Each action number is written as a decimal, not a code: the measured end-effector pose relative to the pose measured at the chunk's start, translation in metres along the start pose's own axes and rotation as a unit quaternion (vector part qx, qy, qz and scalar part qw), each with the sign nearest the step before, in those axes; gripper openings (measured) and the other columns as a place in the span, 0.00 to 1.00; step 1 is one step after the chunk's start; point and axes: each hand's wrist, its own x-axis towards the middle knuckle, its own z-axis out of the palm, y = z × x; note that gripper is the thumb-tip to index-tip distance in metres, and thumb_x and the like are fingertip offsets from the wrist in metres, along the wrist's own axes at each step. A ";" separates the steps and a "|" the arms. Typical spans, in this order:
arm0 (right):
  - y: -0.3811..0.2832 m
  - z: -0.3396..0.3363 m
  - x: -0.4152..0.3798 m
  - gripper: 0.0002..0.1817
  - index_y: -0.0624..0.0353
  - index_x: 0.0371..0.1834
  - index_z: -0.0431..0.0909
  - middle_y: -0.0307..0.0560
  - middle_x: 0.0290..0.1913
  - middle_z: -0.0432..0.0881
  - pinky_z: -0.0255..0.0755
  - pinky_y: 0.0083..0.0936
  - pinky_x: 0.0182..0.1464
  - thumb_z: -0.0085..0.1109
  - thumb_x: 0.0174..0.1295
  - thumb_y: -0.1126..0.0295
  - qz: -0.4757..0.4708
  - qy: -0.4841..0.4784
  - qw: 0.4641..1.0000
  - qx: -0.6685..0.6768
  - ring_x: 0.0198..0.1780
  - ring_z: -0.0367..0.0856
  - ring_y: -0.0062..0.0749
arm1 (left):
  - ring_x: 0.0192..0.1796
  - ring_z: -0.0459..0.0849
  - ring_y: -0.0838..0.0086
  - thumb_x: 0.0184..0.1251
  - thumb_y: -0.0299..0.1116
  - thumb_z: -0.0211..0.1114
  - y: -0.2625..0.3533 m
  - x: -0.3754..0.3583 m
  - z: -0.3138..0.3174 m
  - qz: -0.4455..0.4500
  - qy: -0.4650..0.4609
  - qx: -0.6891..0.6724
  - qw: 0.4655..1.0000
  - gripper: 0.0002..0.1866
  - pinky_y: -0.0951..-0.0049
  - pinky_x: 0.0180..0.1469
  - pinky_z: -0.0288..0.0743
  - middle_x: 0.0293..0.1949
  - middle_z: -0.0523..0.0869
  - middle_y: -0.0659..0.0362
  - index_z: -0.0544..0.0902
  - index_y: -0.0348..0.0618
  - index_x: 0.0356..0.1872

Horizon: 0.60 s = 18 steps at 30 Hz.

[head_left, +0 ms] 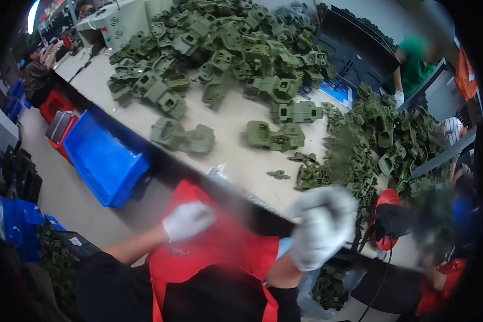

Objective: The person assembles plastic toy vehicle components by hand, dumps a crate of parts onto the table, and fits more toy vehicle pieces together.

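My left hand [189,220], in a white glove, is in front of the red apron [196,255] with its fingers curled in and nothing showing in them. To the right, my right hand [324,228], also white-gloved, is raised near the table's front edge; motion smears its fingers. Beyond the hands, olive-green plastic vehicle bodies lie on the pale table [236,174]: one body [183,136] at the left, another body [273,135] at the centre, and a third [297,112] behind that. A small green part [278,174] lies nearer the edge.
A large pile of green vehicle bodies [236,48] covers the table's back, and smaller green parts [359,150] heap at the right. A black bin [357,48] stands behind. Left of the table is a blue crate [104,155]. A person in green [416,59] is at the far right.
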 end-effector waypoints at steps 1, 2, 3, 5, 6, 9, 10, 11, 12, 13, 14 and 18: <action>-0.006 -0.003 0.011 0.14 0.65 0.45 0.78 0.46 0.27 0.81 0.72 0.24 0.36 0.56 0.56 0.72 -0.143 0.041 0.986 -0.070 0.26 0.77 0.28 | 0.43 0.82 0.53 0.58 0.33 0.68 0.009 -0.004 -0.011 0.077 0.173 0.044 0.981 0.10 0.57 0.44 0.77 0.38 0.83 0.49 0.82 0.42 0.39; -0.030 0.007 0.030 0.18 0.62 0.45 0.78 0.43 0.24 0.78 0.70 0.21 0.31 0.54 0.64 0.58 -0.264 0.113 0.953 -0.095 0.22 0.75 0.26 | 0.42 0.83 0.57 0.52 0.27 0.73 0.019 -0.002 -0.025 0.130 0.316 0.158 0.926 0.13 0.62 0.44 0.77 0.37 0.83 0.50 0.81 0.41 0.38; -0.029 0.003 0.023 0.18 0.62 0.45 0.78 0.43 0.24 0.78 0.70 0.21 0.31 0.54 0.64 0.58 -0.256 0.120 0.955 -0.093 0.22 0.75 0.26 | 0.46 0.81 0.53 0.49 0.27 0.75 0.011 0.006 -0.030 0.147 0.406 0.230 0.872 0.20 0.59 0.48 0.76 0.44 0.80 0.49 0.79 0.43 0.45; -0.040 -0.005 0.012 0.18 0.62 0.46 0.78 0.43 0.25 0.78 0.71 0.22 0.32 0.53 0.64 0.58 -0.257 0.125 0.950 -0.121 0.23 0.75 0.26 | 0.60 0.71 0.45 0.44 0.37 0.80 -0.002 0.030 -0.044 0.164 0.474 0.305 0.810 0.39 0.54 0.60 0.69 0.59 0.69 0.42 0.72 0.43 0.60; -0.046 -0.010 0.008 0.18 0.62 0.46 0.78 0.43 0.26 0.78 0.71 0.22 0.32 0.53 0.64 0.58 -0.262 0.129 0.946 -0.138 0.23 0.75 0.26 | 0.66 0.64 0.42 0.45 0.47 0.79 0.001 0.040 -0.046 0.075 0.449 0.315 0.833 0.44 0.49 0.66 0.63 0.63 0.65 0.38 0.70 0.43 0.64; -0.068 -0.035 0.002 0.19 0.61 0.47 0.77 0.43 0.27 0.79 0.72 0.23 0.33 0.52 0.65 0.57 -0.280 0.137 0.927 -0.207 0.25 0.76 0.27 | 0.72 0.53 0.37 0.50 0.59 0.71 -0.031 0.085 -0.046 0.033 0.417 0.346 0.840 0.45 0.38 0.70 0.51 0.69 0.59 0.36 0.67 0.50 0.69; -0.072 -0.046 -0.001 0.19 0.61 0.48 0.77 0.43 0.28 0.79 0.72 0.23 0.33 0.52 0.65 0.57 -0.284 0.139 0.919 -0.235 0.25 0.76 0.27 | 0.72 0.52 0.35 0.52 0.59 0.70 -0.032 0.098 -0.048 0.039 0.403 0.368 0.837 0.44 0.37 0.70 0.50 0.69 0.59 0.35 0.68 0.50 0.69; -0.077 -0.055 -0.004 0.19 0.61 0.48 0.77 0.44 0.28 0.79 0.72 0.23 0.34 0.51 0.65 0.56 -0.286 0.139 0.911 -0.263 0.26 0.77 0.27 | 0.72 0.52 0.35 0.54 0.58 0.69 -0.035 0.111 -0.050 0.056 0.407 0.369 0.834 0.42 0.36 0.70 0.50 0.69 0.59 0.35 0.69 0.50 0.69; -0.082 -0.064 -0.006 0.19 0.61 0.48 0.77 0.44 0.29 0.79 0.73 0.23 0.34 0.51 0.65 0.56 -0.286 0.139 0.903 -0.288 0.26 0.77 0.28 | 0.72 0.51 0.34 0.56 0.58 0.67 -0.038 0.124 -0.054 0.070 0.411 0.371 0.830 0.41 0.35 0.69 0.50 0.69 0.59 0.34 0.69 0.50 0.68; -0.092 -0.074 -0.006 0.20 0.61 0.49 0.77 0.44 0.29 0.79 0.73 0.23 0.34 0.51 0.65 0.56 -0.291 0.130 0.893 -0.318 0.27 0.77 0.28 | 0.72 0.51 0.34 0.58 0.58 0.65 -0.042 0.138 -0.058 0.079 0.413 0.378 0.825 0.40 0.34 0.69 0.50 0.69 0.59 0.35 0.69 0.49 0.69; -0.107 -0.086 0.002 0.20 0.61 0.49 0.77 0.44 0.30 0.79 0.73 0.24 0.35 0.51 0.66 0.56 -0.314 0.120 0.873 -0.354 0.27 0.77 0.28 | 0.73 0.50 0.36 0.59 0.58 0.64 -0.039 0.147 -0.058 0.046 0.383 0.382 0.840 0.40 0.33 0.68 0.50 0.71 0.58 0.36 0.67 0.49 0.70; -0.126 -0.107 -0.004 0.21 0.60 0.51 0.77 0.44 0.32 0.80 0.74 0.24 0.36 0.50 0.66 0.55 -0.330 0.122 0.829 -0.435 0.29 0.79 0.29 | 0.75 0.48 0.40 0.58 0.58 0.64 -0.025 0.169 -0.058 -0.016 0.352 0.410 0.842 0.42 0.30 0.66 0.50 0.72 0.57 0.38 0.64 0.49 0.71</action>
